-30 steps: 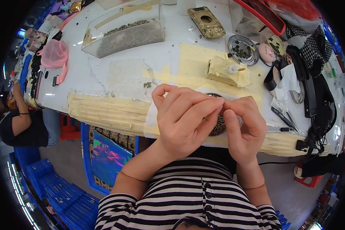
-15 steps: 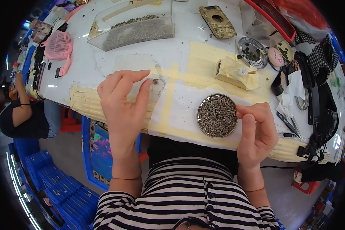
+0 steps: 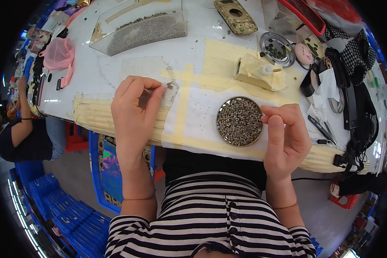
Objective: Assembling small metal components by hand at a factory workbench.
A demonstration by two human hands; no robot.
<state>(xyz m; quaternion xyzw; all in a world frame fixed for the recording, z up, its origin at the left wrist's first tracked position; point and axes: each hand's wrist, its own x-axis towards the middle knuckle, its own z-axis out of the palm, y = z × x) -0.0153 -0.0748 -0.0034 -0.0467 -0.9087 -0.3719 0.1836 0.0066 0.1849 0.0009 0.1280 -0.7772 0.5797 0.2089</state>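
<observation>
Hands are working at the tabletop (image 3: pixel 202 38) edge: left hand (image 3: pixel 135 109) pinching something too small to tell, right hand (image 3: pixel 286 139) loosely curled, empty, touching the round tin of small parts (image 3: pixel 239 121).

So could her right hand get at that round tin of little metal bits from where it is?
Probably yes. The right hand sits right beside the round tin, the tin is open on top, and nothing lies between them.

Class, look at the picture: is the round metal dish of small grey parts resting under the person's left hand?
No: the round metal dish lies beside the right hand, well apart from the left hand.
</observation>
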